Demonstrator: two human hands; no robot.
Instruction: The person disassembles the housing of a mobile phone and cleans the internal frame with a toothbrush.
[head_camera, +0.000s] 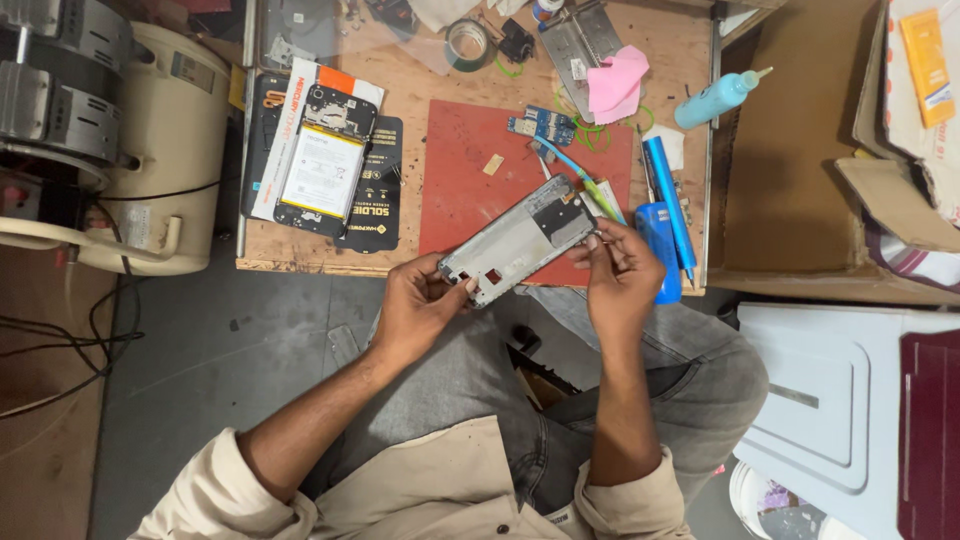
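Note:
I hold a grey phone middle frame (520, 238) tilted over the front edge of the red work mat (460, 170). My left hand (420, 305) grips its lower left end. My right hand (620, 270) pinches its upper right corner by the fingertips. A small blue circuit board (540, 124) lies on the mat's far edge. An opened phone with its white battery showing (322, 165) rests on a black mat to the left.
Blue screwdrivers (668, 195) and a blue case lie right of the mat. A pink cloth (615, 85), tape roll (466, 42) and turquoise squeeze bottle (720, 98) sit farther back. A cream machine (150, 150) stands left; cardboard boxes (800, 150) stand right.

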